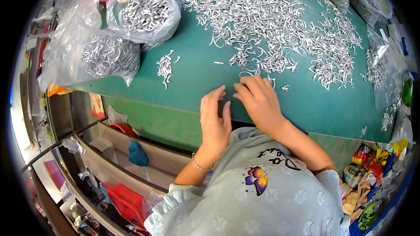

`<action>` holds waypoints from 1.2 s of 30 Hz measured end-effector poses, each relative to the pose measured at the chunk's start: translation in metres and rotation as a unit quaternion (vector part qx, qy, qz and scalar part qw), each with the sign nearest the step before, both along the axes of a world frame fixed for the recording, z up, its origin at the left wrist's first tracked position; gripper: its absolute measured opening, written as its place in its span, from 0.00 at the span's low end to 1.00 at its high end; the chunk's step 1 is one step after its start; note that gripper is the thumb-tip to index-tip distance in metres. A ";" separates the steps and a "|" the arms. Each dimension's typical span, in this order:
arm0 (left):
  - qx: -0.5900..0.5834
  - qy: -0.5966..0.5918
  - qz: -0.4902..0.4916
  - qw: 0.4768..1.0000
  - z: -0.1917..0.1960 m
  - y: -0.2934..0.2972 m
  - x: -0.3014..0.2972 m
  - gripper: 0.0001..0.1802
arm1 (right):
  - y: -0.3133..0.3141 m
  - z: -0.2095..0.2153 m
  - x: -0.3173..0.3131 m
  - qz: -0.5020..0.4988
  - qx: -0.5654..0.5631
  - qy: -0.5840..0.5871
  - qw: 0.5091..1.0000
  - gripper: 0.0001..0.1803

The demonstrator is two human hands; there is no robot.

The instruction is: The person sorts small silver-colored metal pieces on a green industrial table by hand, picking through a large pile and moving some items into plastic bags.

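My left hand is at the near edge of the green table, thumb and fingers apart, with nothing visible between them. Just to its right, my right hand hovers over the tabletop, fingers loosely bent and slightly apart; no piece shows in it. Its fingertips are nearest the front of a broad spread of small curved silvery metal pieces. A few of these lie by its knuckles, partly hidden. Left of my hands lies a small separate cluster of the same curved pieces. A short white strip rests ahead of my hands.
Two clear plastic bags of silvery pieces, one open-topped and one lower, stand at the table's left. More filled bags line the right edge. Below left are a wooden shelf frame and a red basket; colourful packages lie lower right.
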State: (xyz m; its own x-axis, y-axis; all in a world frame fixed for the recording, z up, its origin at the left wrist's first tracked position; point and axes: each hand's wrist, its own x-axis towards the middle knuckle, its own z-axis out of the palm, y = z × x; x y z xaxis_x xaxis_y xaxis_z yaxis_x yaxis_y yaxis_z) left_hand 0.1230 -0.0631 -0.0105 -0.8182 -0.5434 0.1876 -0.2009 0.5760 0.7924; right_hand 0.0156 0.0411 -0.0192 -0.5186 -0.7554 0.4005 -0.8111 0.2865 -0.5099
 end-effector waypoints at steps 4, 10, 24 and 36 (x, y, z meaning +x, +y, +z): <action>0.013 -0.019 -0.016 1.000 0.000 -0.001 0.004 0.24 | 0.008 0.003 0.005 0.005 0.032 0.009 0.999 0.14; -0.017 0.009 -0.061 0.998 -0.003 0.010 -0.009 0.20 | 0.089 0.018 -0.008 -0.171 -0.029 -0.070 0.982 0.09; -0.282 -0.057 -0.251 0.924 -0.008 -0.003 -0.078 0.15 | 0.082 0.017 -0.062 -0.216 0.018 0.028 0.976 0.14; -0.236 -0.068 -0.278 0.929 -0.001 0.025 -0.097 0.25 | 0.095 0.013 -0.060 -0.207 0.042 -0.042 0.976 0.07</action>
